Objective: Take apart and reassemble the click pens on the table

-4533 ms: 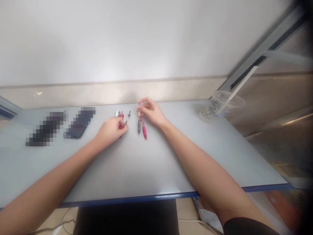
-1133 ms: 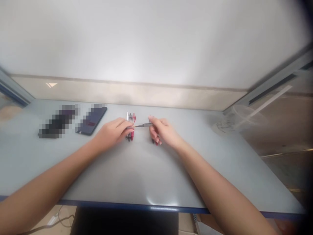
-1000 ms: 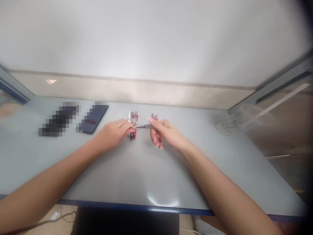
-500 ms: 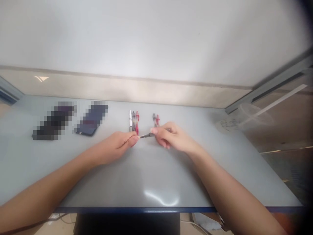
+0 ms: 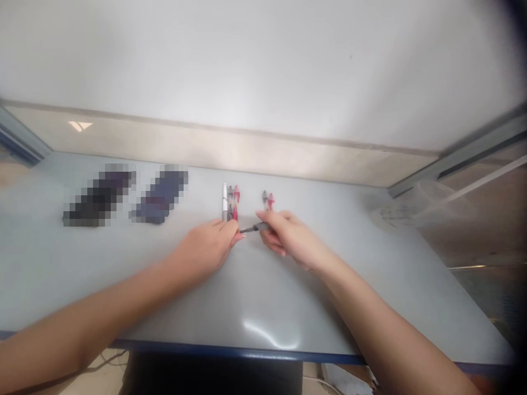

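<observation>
Between my two hands is a dark grey pen (image 5: 258, 226), lying nearly level just above the table. My right hand (image 5: 286, 233) is closed round its thicker part, thumb on top. My left hand (image 5: 214, 241) pinches the thin end at left; its fingertips hide whatever is at that tip. Just beyond my left hand lie a white pen (image 5: 224, 198), a black pen (image 5: 230, 204) and a red pen (image 5: 236, 196) side by side. Past my right hand are another black pen (image 5: 265, 196) and another red pen (image 5: 270, 201), their lower ends covered by the hand.
Two dark, pixelated flat objects, one blackish (image 5: 99, 197) and one bluish (image 5: 162, 195), lie at the left of the grey table (image 5: 197, 318). A clear plastic cup with a straw (image 5: 395, 214) is at the right back. A wall panel (image 5: 230, 145) runs behind the table.
The left hand has rolled over so its back faces up more, still at the pen's thin end. My right hand's grip has turned slightly. The whole view has shifted a little.
</observation>
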Demonstrator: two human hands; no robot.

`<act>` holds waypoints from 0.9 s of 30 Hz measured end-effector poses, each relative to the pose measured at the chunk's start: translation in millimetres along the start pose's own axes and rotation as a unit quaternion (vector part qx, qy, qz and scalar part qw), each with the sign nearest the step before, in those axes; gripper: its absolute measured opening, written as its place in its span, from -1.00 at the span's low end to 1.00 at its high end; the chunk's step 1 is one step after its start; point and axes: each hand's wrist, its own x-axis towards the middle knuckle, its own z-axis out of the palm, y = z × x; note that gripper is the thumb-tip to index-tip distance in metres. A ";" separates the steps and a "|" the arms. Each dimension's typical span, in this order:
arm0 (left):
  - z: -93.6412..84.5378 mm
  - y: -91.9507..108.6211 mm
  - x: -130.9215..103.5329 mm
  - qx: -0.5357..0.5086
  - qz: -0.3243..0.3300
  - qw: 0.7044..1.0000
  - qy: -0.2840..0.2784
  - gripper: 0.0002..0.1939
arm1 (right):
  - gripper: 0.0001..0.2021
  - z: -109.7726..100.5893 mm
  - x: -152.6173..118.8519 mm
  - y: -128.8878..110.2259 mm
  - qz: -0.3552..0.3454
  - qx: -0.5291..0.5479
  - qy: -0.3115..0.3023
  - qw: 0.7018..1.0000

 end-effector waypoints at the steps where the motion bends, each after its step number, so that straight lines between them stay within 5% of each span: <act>1: -4.3 2.3 -0.6 -0.047 -0.020 0.998 -0.032 -0.59 | -0.38 -1.9 -0.8 -0.3 -0.014 -0.014 -0.010 1.000; 5: -19.1 5.6 -2.8 -0.237 -0.073 0.956 -0.155 -0.49 | -0.41 -14.9 -4.2 2.9 -0.075 -0.070 -0.071 0.992; 10: -18.0 -0.6 -3.4 -0.453 -0.067 0.830 -0.318 -0.43 | -0.42 -24.0 -4.6 8.5 -0.159 -0.104 -0.137 0.972; 12: -15.8 -1.0 -3.0 -0.399 -0.079 0.869 -0.281 -0.45 | -0.41 -20.1 -2.7 8.4 -0.145 -0.093 -0.101 0.980; 15: -10.9 0.6 -2.1 -0.164 -0.039 0.983 -0.073 -0.56 | -0.37 -10.5 0.2 6.8 -0.069 -0.050 -0.001 0.996; 17: -5.5 2.1 -1.7 0.029 0.040 0.997 0.061 -0.65 | -0.31 -4.9 1.2 6.5 -0.016 -0.002 0.050 0.999; 19: 0.6 3.8 -2.3 0.192 0.104 0.966 0.141 -0.68 | -0.26 -1.0 1.9 7.4 0.016 0.066 0.060 0.996; 22: 7.6 5.4 -4.6 0.302 0.120 0.929 0.178 -0.66 | -0.22 3.0 3.3 9.5 0.052 0.163 -0.007 0.985; 27: 7.9 -0.1 -6.0 0.221 0.065 0.969 0.091 -0.62 | -0.24 5.5 -1.4 3.9 0.044 0.092 -0.044 0.994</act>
